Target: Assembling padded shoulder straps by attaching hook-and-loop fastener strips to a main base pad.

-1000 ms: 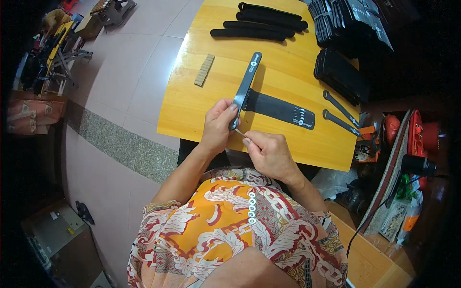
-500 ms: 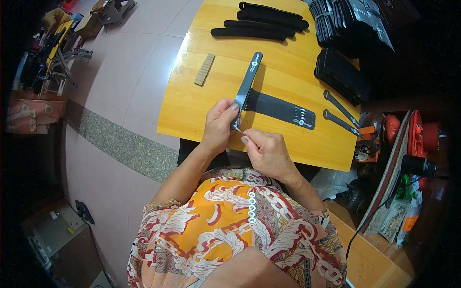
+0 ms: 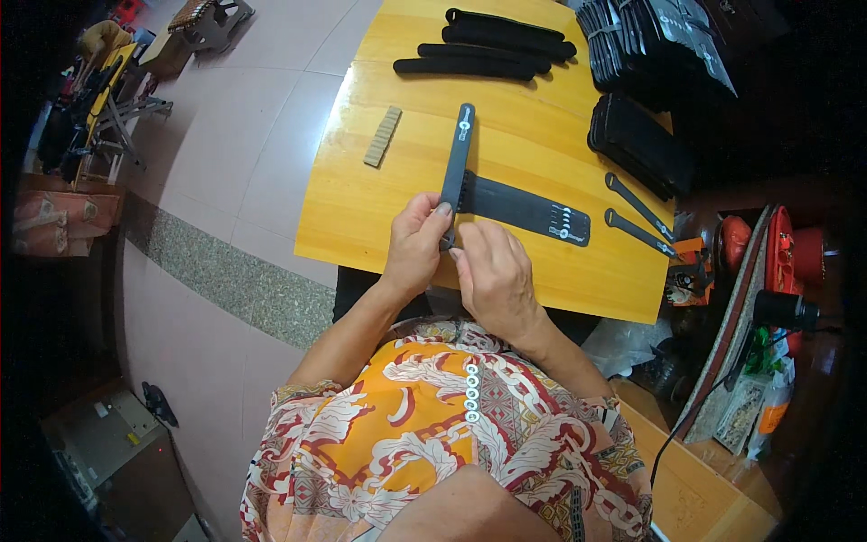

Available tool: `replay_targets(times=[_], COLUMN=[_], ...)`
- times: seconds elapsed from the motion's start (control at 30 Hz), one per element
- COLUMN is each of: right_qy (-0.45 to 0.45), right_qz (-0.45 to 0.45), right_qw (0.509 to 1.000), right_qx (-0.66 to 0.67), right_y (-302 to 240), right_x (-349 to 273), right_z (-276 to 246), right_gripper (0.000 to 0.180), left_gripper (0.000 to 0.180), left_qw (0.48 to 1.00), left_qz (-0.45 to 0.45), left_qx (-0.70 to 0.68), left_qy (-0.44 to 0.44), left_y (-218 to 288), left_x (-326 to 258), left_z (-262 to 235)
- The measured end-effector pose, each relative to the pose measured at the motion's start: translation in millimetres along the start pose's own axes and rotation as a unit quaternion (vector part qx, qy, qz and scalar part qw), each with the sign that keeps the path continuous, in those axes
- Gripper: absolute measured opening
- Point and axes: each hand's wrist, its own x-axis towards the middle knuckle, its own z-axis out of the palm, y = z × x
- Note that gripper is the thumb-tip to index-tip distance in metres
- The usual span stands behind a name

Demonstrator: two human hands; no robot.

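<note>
A black strap [image 3: 459, 149] with a rounded end and white print is gripped between the thumb and fingers of my left hand [image 3: 415, 246], over the near part of the table. The fingers of my right hand [image 3: 492, 280] are bent together at the strap's lower end; what they pinch is hidden. Behind the strap, a wide flat black piece [image 3: 515, 204] lies on the table, with a row of slits and white print at its right end. Two loose black straps with looped ends, an upper strap [image 3: 639, 206] and a lower strap [image 3: 637, 231], rest at the right.
The yellow wooden table [image 3: 361, 217] bears a small ridged tan strip [image 3: 382, 137], several long black padded rolls [image 3: 470, 65], a black stack [image 3: 637, 140] and a banded pile of black pieces [image 3: 655, 45]. Right of it stand a black cylinder-shaped device [image 3: 786, 311] and red containers.
The upper end of the strap has tipped left, so it stands more upright. My right hand has moved up against its lower end, and the thin pale piece it pinched no longer shows.
</note>
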Motion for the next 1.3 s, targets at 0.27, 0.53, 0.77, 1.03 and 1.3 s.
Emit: replay_targets(times=[0.27, 0.53, 0.77, 1.03, 1.3], right_qy=[0.015, 0.018, -0.028, -0.108, -0.034], right_qz=[-0.085, -0.067, -0.090, -0.053, -0.016], right_qw=[0.995, 0.988, 0.981, 0.988, 0.984], right_qx=[0.043, 0.136, 0.170, 0.099, 0.177], right_y=[7, 12, 21, 14, 14], right_x=[16, 43, 53, 56, 59], right_z=[0, -5, 0, -8, 3], right_gripper=[0.028, 0.041, 0.037, 0.037, 0.029], left_gripper=[0.031, 0.031, 0.029, 0.026, 0.028], left_qw=[0.997, 0.991, 0.979, 0.859, 0.835], left_qz=[-0.026, 0.116, 0.138, 0.349, 0.376], left_qx=[-0.073, 0.054, 0.148, 0.373, 0.393], left_qy=[-0.006, -0.028, 0.011, 0.046, 0.085], left_y=[17, 22, 22, 24, 22], left_x=[-9, -10, -8, -4, 1], left_z=[-11, -13, -17, -11, -7])
